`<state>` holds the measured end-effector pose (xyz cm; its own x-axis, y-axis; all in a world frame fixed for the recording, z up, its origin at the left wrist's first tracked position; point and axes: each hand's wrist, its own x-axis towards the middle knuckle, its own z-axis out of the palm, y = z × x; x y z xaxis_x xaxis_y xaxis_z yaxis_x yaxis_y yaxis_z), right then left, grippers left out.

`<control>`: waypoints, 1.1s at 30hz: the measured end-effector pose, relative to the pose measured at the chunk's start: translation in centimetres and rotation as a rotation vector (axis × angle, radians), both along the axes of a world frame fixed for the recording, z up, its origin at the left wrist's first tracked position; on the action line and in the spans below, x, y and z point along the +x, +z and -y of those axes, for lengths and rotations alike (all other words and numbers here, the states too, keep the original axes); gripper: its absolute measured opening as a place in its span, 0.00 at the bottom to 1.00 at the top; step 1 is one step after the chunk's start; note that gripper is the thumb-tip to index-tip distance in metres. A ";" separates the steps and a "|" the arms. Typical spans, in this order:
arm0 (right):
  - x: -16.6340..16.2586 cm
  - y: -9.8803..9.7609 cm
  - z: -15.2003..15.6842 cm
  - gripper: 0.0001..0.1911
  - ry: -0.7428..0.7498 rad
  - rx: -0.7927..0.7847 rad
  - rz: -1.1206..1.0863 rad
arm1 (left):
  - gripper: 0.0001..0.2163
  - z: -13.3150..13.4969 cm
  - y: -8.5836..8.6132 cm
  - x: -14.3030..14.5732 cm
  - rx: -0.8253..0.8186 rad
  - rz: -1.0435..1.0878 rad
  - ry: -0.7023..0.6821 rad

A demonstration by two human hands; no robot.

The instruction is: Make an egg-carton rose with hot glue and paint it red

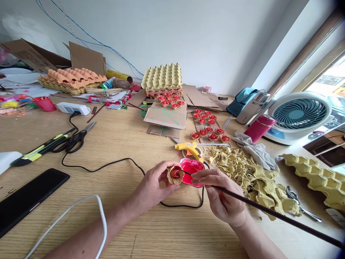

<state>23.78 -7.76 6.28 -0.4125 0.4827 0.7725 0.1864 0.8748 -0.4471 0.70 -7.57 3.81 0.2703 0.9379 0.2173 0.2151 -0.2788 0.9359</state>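
Observation:
Between the thumb and fingers of my left hand [155,181] is a carton rose [175,174], its centre painted red and its outer petals still bare yellowish. My right hand [223,196] grips a long dark paintbrush [258,204], its tip against or very near the rose's centre; I cannot tell which. Just behind both hands sits a small dish of red paint [192,169], partly covered by my right fingers. A yellow glue gun [190,147] lies beyond the dish. Finished-looking red roses [207,129] stand on cardboard further back.
Torn yellow carton scraps [231,165] and an egg tray [315,176] lie at the right, near a fan [296,115] and a red flask [260,127]. Scissors [72,140], a phone [29,201] and a white cable [101,212] are at the left. Stacked egg trays [161,77] stand behind.

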 end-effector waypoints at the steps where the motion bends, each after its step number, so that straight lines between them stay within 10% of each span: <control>1: -0.1 0.0 0.0 0.13 0.013 0.000 0.013 | 0.19 0.0 0.0 0.0 0.002 -0.001 0.002; 33: -0.1 0.3 -0.2 0.13 -0.035 0.034 -0.044 | 0.20 -0.3 -0.3 -0.1 -0.066 0.089 -0.051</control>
<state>23.66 -7.57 6.60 -0.3611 0.4692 0.8059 0.1975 0.8831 -0.4256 0.63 -7.31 3.47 0.3005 0.9365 0.1808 0.1170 -0.2243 0.9675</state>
